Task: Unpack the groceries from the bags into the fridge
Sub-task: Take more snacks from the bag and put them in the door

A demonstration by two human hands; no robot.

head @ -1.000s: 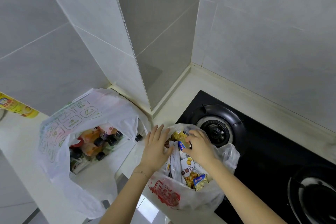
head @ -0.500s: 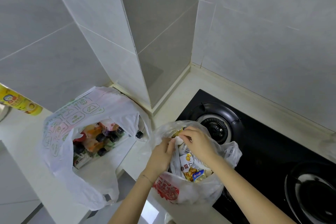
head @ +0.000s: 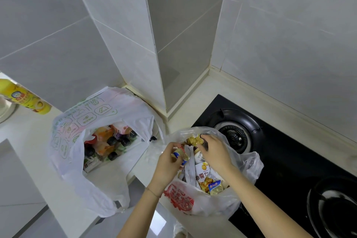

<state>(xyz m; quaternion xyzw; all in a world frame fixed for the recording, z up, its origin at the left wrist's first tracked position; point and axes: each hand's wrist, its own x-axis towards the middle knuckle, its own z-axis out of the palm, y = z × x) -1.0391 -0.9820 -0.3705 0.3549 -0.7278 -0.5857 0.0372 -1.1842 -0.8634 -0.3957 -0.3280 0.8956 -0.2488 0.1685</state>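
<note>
White counter [head: 29,133] beside gas hob [head: 289,152] | snack bag [head: 212,206] at 5 o'clock, mouth upward | left hand [head: 167,163] pinches blue-gold packet [head: 178,155] | right hand [head: 217,153] curled inside, I can't tell its grip | long sachet [head: 190,166] runs 12-to-6

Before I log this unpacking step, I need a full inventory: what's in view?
white counter: one, white, left and behind hob.
black gas hob: one, black, right.
white plastic bag with green print: one, white, left on counter.
black-capped drink bottles: several, orange and pink, inside it.
translucent plastic bag with red print: one, clear, beside hob.
small snack packets: many, white, yellow, blue, inside it.
yellow printed container: one, yellow, far left.
left-hand grip: one, holds small blue-and-gold packet.
right-hand grip: one, fingers curled among packets.
</note>
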